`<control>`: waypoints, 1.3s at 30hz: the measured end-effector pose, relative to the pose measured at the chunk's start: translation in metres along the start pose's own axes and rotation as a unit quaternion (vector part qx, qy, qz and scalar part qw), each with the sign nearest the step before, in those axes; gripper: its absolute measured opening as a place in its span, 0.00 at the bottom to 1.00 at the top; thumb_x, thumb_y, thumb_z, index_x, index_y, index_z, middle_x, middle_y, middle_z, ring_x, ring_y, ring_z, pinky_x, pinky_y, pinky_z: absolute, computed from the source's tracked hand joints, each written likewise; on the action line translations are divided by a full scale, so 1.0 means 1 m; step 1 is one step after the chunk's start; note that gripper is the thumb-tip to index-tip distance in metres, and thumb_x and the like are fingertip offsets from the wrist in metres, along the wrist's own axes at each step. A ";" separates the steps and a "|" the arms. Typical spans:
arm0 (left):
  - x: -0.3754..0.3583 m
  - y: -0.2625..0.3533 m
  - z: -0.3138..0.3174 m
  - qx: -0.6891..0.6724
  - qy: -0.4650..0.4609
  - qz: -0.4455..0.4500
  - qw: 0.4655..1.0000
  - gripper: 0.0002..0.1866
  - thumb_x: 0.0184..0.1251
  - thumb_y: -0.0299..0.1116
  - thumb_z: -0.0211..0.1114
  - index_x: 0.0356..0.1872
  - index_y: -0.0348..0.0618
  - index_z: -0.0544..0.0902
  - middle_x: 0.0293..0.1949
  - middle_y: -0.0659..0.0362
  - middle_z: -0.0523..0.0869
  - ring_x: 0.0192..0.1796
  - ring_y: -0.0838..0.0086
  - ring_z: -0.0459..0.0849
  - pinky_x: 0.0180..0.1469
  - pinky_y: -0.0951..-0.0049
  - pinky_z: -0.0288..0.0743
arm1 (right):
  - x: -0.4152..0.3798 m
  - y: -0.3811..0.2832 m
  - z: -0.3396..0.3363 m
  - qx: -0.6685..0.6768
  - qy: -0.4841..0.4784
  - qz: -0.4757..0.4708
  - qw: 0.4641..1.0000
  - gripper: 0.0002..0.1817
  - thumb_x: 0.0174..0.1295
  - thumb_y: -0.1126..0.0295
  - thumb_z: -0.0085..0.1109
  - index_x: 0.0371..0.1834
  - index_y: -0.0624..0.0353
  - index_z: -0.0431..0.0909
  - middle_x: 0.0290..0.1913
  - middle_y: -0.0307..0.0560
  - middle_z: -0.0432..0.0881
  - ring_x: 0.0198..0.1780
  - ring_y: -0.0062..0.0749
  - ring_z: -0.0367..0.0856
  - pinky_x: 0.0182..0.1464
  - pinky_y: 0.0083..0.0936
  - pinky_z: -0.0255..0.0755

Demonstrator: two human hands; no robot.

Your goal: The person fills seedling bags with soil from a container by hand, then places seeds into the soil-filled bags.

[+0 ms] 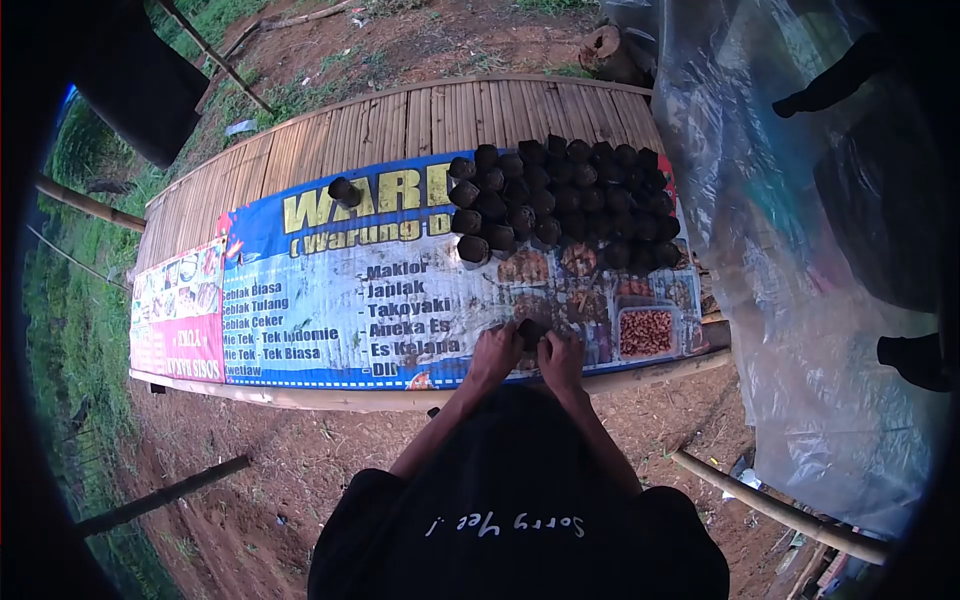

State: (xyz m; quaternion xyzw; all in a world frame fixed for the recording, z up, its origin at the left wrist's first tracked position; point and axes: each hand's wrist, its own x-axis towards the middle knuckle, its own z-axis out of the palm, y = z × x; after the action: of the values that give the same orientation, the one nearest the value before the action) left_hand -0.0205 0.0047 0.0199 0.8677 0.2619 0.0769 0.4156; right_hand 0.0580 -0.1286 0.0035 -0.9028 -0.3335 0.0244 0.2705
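Note:
Near the front edge of the table, my left hand [497, 353] and my right hand [562, 357] are on either side of a small black seedling bag [533, 331]. The fingers of both hands are closed at its rim; what is inside it is too dark to make out. Right of my hands, a clear plastic tub [618, 352] holds reddish-brown seeds [647, 332]. Beyond my hands, many more black seedling bags [545, 202] stand close together in rows. One separate black seedling bag [344, 192] is farther left on the printed banner.
A printed banner [300, 330] covers much of the bamboo-slat table [390, 125]. Clear plastic sheeting [800, 400] hangs at the right. Bamboo poles [780, 505] stand around the table, and a cut log [610, 52] lies behind it on bare soil.

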 end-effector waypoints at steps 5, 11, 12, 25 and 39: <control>0.001 0.002 0.000 0.000 0.003 0.017 1.000 0.09 0.59 0.32 0.58 0.31 0.34 0.78 0.28 0.38 0.82 0.31 0.41 0.81 0.35 0.46 0.75 | 0.001 -0.004 -0.007 -0.004 -0.014 0.032 0.999 0.09 0.57 0.65 0.55 0.31 0.57 0.79 0.32 0.54 0.82 0.43 0.53 0.74 0.46 0.48 0.65; 0.007 0.004 0.001 0.008 0.012 0.022 1.000 0.08 0.59 0.31 0.58 0.29 0.34 0.77 0.27 0.38 0.81 0.31 0.42 0.81 0.34 0.47 0.74 | 0.005 0.003 0.003 0.037 -0.038 0.054 0.997 0.10 0.59 0.64 0.55 0.33 0.59 0.79 0.34 0.62 0.77 0.43 0.59 0.72 0.47 0.49 0.65; 0.003 0.006 0.002 -0.001 0.033 0.033 0.999 0.08 0.59 0.30 0.58 0.28 0.34 0.77 0.26 0.38 0.80 0.31 0.42 0.80 0.34 0.48 0.73 | 0.003 -0.001 -0.003 0.033 -0.026 0.040 0.998 0.10 0.59 0.64 0.55 0.33 0.59 0.79 0.33 0.62 0.77 0.43 0.58 0.72 0.47 0.48 0.65; 0.020 0.003 0.000 0.014 -0.006 0.035 0.999 0.07 0.58 0.30 0.58 0.29 0.34 0.77 0.28 0.40 0.82 0.32 0.45 0.81 0.35 0.51 0.74 | 0.004 0.004 0.012 -0.007 -0.037 0.105 0.994 0.10 0.60 0.62 0.54 0.35 0.56 0.80 0.32 0.52 0.82 0.47 0.50 0.72 0.50 0.47 0.62; 0.000 0.000 0.002 0.032 0.028 -0.003 0.999 0.11 0.65 0.36 0.58 0.40 0.38 0.75 0.26 0.40 0.82 0.28 0.43 0.81 0.31 0.47 0.73 | 0.003 0.004 -0.010 -0.001 -0.037 0.117 0.992 0.15 0.63 0.56 0.53 0.35 0.56 0.79 0.33 0.60 0.78 0.45 0.56 0.74 0.50 0.50 0.63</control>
State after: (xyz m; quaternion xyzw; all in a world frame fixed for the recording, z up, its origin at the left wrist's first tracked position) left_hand -0.0192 0.0034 0.0182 0.8772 0.2786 0.0913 0.3802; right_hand 0.0651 -0.1341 0.0107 -0.9343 -0.2350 0.0892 0.2527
